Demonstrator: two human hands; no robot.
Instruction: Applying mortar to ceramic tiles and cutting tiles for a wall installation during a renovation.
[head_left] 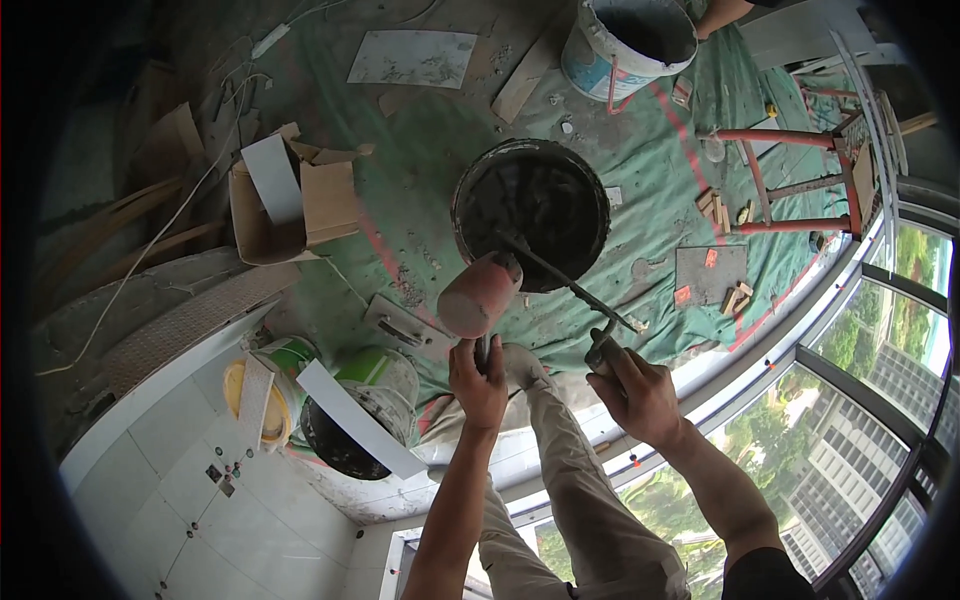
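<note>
My left hand (478,390) is closed on the handle of a red cylindrical scoop (473,300), whose upper end overlaps the near rim of a black bucket (530,195) of dark grey wet mix. My right hand (635,395) grips the handle of a trowel (575,287), its long mix-coated blade reaching diagonally over that bucket's near right side. A hand float (405,326) lies on the green sheet below and left of the scoop.
Cardboard box (330,200) at left; green buckets (378,372) and a white board (360,418) at lower left. Large white bucket (610,75) at top, another person's hand (712,15) beside it. Red-framed stand (780,225) at right, windows (850,440) along the lower right.
</note>
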